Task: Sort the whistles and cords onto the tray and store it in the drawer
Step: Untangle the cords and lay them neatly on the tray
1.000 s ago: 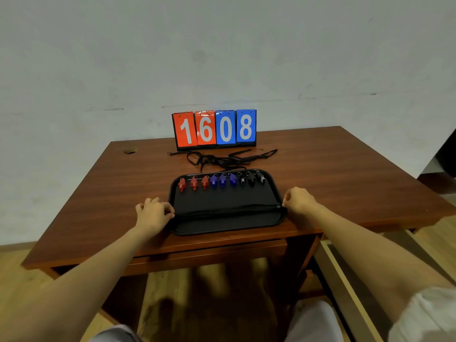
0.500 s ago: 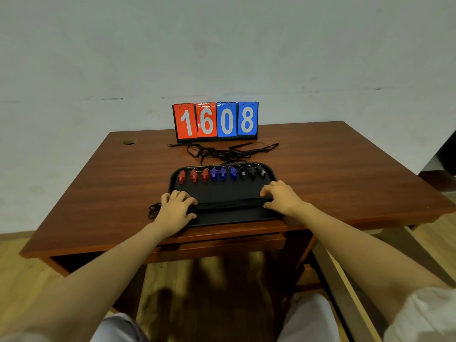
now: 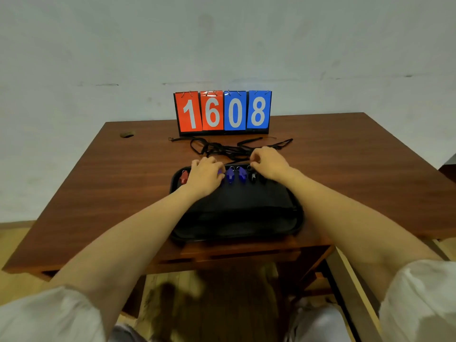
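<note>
I judge this the cord step. The whistles (image 3: 230,174) sit in a row on the tray (image 3: 246,218) under my hands, and the cords (image 3: 222,148) lie tangled on the surface just beyond. My left hand (image 3: 206,177) and right hand (image 3: 267,164) are both curled; I cannot tell if either pinches anything. Next, draw one cord free. The left hand hides several whistles.

Red, blue, black whistles (image 3: 230,175) line the far edge of the tray (image 3: 299,219); tangled cords (image 3: 217,149) lie beyond
</note>
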Demonstrator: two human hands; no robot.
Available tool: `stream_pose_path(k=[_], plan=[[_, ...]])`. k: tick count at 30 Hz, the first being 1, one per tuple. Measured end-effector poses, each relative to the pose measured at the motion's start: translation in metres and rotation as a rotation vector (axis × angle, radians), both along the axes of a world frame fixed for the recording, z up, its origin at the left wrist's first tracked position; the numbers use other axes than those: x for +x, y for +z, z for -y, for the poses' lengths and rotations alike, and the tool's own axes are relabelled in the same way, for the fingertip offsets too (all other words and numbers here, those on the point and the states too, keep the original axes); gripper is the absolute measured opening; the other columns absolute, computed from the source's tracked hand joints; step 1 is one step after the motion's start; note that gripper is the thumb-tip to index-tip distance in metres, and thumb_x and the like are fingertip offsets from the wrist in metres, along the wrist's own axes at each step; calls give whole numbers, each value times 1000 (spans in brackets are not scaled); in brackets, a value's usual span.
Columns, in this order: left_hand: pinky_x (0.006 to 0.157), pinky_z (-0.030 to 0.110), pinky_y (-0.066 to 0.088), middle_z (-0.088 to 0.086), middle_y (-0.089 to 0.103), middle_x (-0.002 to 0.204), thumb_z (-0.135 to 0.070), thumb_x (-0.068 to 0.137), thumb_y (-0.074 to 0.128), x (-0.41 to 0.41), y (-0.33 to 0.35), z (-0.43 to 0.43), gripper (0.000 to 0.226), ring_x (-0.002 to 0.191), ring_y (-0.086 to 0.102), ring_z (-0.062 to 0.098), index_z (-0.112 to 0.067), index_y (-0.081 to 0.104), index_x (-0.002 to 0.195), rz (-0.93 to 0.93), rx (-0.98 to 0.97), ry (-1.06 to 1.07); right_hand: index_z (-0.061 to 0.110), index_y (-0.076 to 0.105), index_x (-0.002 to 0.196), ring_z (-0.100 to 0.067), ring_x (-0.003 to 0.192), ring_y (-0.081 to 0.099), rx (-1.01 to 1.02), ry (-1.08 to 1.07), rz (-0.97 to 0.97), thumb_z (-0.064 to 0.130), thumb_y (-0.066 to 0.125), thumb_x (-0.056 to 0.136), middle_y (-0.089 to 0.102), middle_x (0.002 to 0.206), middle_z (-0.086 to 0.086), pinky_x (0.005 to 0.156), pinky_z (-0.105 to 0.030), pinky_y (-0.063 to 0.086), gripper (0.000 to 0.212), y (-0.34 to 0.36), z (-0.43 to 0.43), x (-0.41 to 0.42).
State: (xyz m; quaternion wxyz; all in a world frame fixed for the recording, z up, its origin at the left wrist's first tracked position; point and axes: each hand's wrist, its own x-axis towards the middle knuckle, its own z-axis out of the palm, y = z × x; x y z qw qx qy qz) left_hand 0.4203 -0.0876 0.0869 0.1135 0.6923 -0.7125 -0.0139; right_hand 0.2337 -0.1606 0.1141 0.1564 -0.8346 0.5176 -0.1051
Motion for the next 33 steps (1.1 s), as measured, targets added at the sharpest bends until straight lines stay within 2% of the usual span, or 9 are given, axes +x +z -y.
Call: stream_pose_path(k=[3,7,14,19,22,25,28,30,33], plan=[[99,42,36,7,57,120,-25,96,48,6,5,37,24,116,49,26,-16,63,112,-44,17,15,8,63,107,-29,105,57,3,-124,-78,27,56,92,64,111,-12,90,-42,52,26,-3,39,9],[97,45,39,8,58,120,-21,97,45,14,-2,77,25,114,51,27,-15,65,111,-100,92,29,4,64,95,-28,94,55,174,-181,-179,42,57,91,59,92,-11,88,-39,48,39,-13,79,12],[98,46,46,8,65,115,-21,97,46,24,-22,114,24,106,60,26,-14,64,111,-249,275,36,2,63,113,-26,96,57,478,-212,-89,37,64,88,61,108,-12,81,-33,45,44,-29,109,14],[100,48,43,7,65,115,-25,96,49,19,-30,122,24,107,59,26,-14,65,111,-248,314,12,-5,62,113,-31,108,59,495,-211,-81,27,64,89,62,117,-18,96,-38,48,39,-36,117,20],[95,45,46,7,59,117,-26,94,53,15,-29,121,23,106,57,26,-15,60,113,-264,207,10,1,63,94,-26,93,59,472,-203,76,22,58,92,64,98,-15,92,-36,47,22,-28,116,20],[91,36,47,5,49,124,-26,91,59,4,-13,116,35,110,53,21,-14,50,122,-378,17,-22,10,62,94,-15,71,58,490,-138,322,21,53,96,64,79,-4,78,-29,49,14,-7,111,18],[97,28,39,5,45,136,-24,91,60,-11,14,112,53,121,48,18,-15,40,138,-492,-4,-111,17,62,93,-11,67,53,393,6,336,26,54,96,59,76,3,65,-23,46,13,19,100,18],[88,23,40,6,58,119,-21,93,56,-17,31,110,41,107,55,18,-12,47,132,-576,14,-116,17,66,96,-14,82,57,277,77,330,30,56,94,63,88,4,76,-25,46,17,37,92,20],[64,21,38,0,59,79,-22,97,50,-16,54,102,14,68,52,12,-12,59,99,-653,-33,-83,14,69,102,-19,93,59,122,93,334,30,55,95,66,103,-4,86,-30,46,22,64,82,19]])
